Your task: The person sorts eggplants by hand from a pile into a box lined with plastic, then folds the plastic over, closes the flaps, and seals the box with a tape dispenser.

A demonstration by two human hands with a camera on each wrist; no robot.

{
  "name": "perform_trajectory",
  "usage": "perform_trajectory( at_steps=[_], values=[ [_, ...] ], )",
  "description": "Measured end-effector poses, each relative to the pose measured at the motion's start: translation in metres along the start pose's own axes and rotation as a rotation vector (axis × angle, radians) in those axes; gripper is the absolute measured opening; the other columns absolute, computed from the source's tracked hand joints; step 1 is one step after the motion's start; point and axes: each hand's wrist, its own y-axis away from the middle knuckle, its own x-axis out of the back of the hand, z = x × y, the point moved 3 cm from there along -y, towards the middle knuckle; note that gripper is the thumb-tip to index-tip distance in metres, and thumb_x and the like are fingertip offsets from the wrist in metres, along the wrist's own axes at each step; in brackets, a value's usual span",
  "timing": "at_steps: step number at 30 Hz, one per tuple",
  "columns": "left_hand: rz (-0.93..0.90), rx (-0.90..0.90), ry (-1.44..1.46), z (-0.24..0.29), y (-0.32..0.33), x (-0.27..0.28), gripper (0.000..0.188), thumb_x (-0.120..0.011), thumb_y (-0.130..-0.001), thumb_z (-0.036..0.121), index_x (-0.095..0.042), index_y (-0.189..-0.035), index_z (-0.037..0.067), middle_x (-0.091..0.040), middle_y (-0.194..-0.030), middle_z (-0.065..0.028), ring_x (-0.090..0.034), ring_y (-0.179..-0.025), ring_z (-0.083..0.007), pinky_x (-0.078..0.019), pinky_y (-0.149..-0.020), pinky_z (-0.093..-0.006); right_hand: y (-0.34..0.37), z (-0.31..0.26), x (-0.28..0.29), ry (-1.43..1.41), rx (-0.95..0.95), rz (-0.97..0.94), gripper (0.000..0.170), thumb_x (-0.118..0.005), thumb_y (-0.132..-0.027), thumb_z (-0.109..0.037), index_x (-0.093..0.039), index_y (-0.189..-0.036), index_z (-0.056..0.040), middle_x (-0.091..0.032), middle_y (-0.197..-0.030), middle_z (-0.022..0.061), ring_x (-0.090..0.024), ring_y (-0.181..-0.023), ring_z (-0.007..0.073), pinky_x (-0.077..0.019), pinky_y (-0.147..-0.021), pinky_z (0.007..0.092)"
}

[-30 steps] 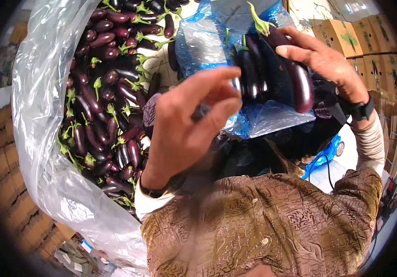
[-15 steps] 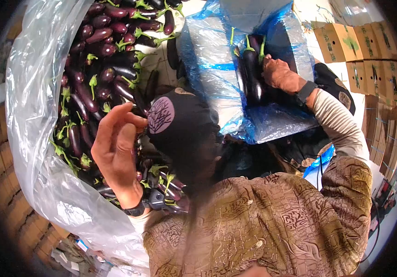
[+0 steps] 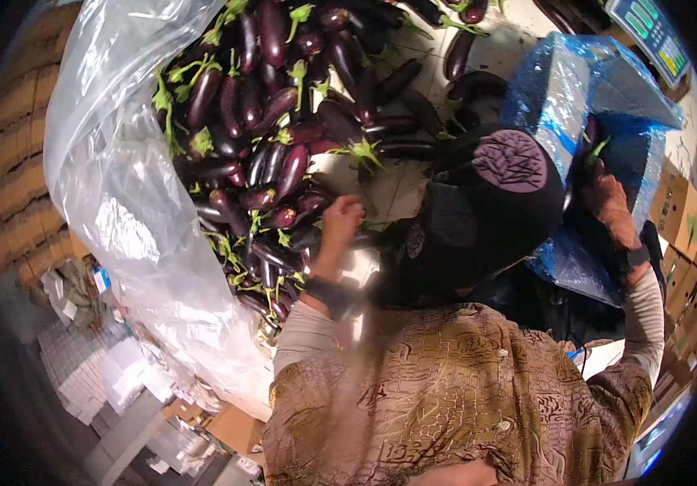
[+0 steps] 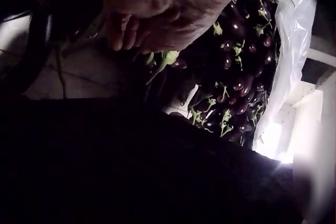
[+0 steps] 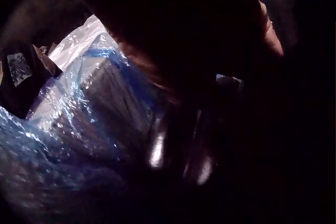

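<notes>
My patterned shirt (image 3: 446, 389) is closest. Left hand (image 3: 342, 228) hangs with fingers loosely bent, just beside the eggplant pile (image 3: 293, 170), which has clear plastic (image 3: 118, 211) along its far side. Right hand (image 3: 612, 206) is down in the blue-lined box (image 3: 563, 93), fingers by the stem of an eggplant (image 3: 590, 134) lying in there; can't tell if they're pinching it. Scale (image 3: 648, 36) sits past the box.

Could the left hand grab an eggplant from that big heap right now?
Probably yes: the left hand is right by the edge of the eggplant heap, and nothing seems to stand between them. The plastic sheet is on the heap's other side.
</notes>
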Motion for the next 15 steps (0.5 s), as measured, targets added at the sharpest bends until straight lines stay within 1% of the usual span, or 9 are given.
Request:
perform_trajectory(
  at_steps=[2,5,6,8,9,10,12,14,15],
  values=[
    [0.013,-0.04,-0.017,-0.001,0.007,-0.007,0.032,-0.066,-0.089,0.015,-0.063,-0.117,0.0,-0.068,-0.099,-0.0094,-0.064,-0.081,-0.0147,-0.0549,-0.07,-0.0278,0.014,-0.014,0.014,0.081,0.026,0.006,0.066,-0.068,-0.087,-0.024,-0.039,-0.145,-0.0098,-0.067,-0.107,0.0256,-0.065,-0.102,0.0412,-0.0535,-0.087,0.048],
    [0.102,-0.029,0.165,0.018,-0.005,-0.011,0.043,-0.069,-0.089,0.023,-0.058,-0.123,-0.002,-0.064,-0.112,-0.0147,-0.064,-0.093,-0.0213,-0.0548,-0.079,-0.0344,0.011,-0.006,0.015,0.056,0.115,0.073,0.055,-0.065,-0.09,-0.023,-0.046,-0.141,-0.0155,-0.068,-0.107,0.0236,-0.065,-0.102,0.0406,-0.0532,-0.088,0.0469],
    [0.102,-0.034,0.168,0.021,-0.019,-0.015,0.043,-0.069,-0.089,0.023,-0.058,-0.123,-0.002,-0.064,-0.112,-0.0147,-0.064,-0.093,-0.0213,-0.0548,-0.079,-0.0344,0.02,-0.016,0.025,0.001,0.143,0.115,0.048,-0.065,-0.089,-0.018,-0.052,-0.135,-0.0122,-0.068,-0.104,0.0239,-0.066,-0.1,0.0414,-0.0535,-0.086,0.0469],
    [0.493,-0.386,-0.246,0.04,-0.05,-0.015,0.06,-0.073,-0.085,0.036,-0.054,-0.126,-0.005,-0.059,-0.12,-0.0217,-0.06,-0.105,-0.032,-0.051,-0.091,-0.0434,0.028,-0.024,0.032,-0.055,0.182,0.117,0.048,-0.066,-0.088,-0.015,-0.053,-0.134,-0.0109,-0.068,-0.102,0.0247,-0.066,-0.098,0.0416,-0.0534,-0.084,0.0469],
    [0.491,-0.391,-0.245,0.047,-0.068,-0.022,0.06,-0.073,-0.085,0.036,-0.054,-0.126,-0.005,-0.059,-0.12,-0.0217,-0.06,-0.105,-0.032,-0.051,-0.091,-0.0434,0.031,-0.028,0.034,-0.111,0.222,0.114,0.047,-0.067,-0.087,-0.013,-0.054,-0.132,-0.0096,-0.068,-0.101,0.0255,-0.066,-0.097,0.0419,-0.0534,-0.082,0.0469],
    [0.596,-0.399,-0.407,0.057,-0.084,-0.028,0.07,-0.076,-0.08,0.042,-0.053,-0.126,-0.006,-0.058,-0.123,-0.0229,-0.057,-0.112,-0.036,-0.0477,-0.095,-0.043,0.035,-0.029,0.034,-0.113,0.217,0.118,0.047,-0.067,-0.087,-0.013,-0.054,-0.132,-0.0096,-0.068,-0.101,0.0255,-0.066,-0.097,0.0419,-0.0534,-0.082,0.0469],
    [0.696,-0.409,-0.57,0.075,-0.094,-0.035,0.081,-0.078,-0.075,0.049,-0.053,-0.127,-0.007,-0.058,-0.126,-0.0241,-0.054,-0.119,-0.04,-0.0445,-0.1,-0.0426,0.046,-0.034,0.032,-0.125,0.338,0.13,0.047,-0.067,-0.085,-0.009,-0.055,-0.131,-0.0069,-0.067,-0.099,0.0262,-0.066,-0.095,0.043,-0.0531,-0.08,0.047],
    [0.615,-0.089,-0.543,0.097,-0.096,-0.04,0.085,-0.079,-0.069,0.053,-0.055,-0.124,-0.008,-0.054,-0.129,-0.0319,-0.053,-0.122,-0.0423,-0.0451,-0.1,-0.0491,0.057,-0.041,0.041,-0.166,0.346,0.125,0.047,-0.067,-0.085,-0.008,-0.055,-0.13,-0.0062,-0.067,-0.1,0.0258,-0.066,-0.094,0.0433,-0.053,-0.08,0.0469],
    [0.612,-0.096,-0.545,0.092,-0.109,-0.035,0.085,-0.079,-0.069,0.053,-0.055,-0.124,-0.008,-0.054,-0.129,-0.0319,-0.053,-0.122,-0.0423,-0.0451,-0.1,-0.0491,0.064,-0.046,0.048,-0.209,0.362,0.114,0.047,-0.067,-0.085,-0.008,-0.055,-0.13,-0.0055,-0.067,-0.1,0.0253,-0.066,-0.094,0.0437,-0.0529,-0.08,0.0468]
  ],
)
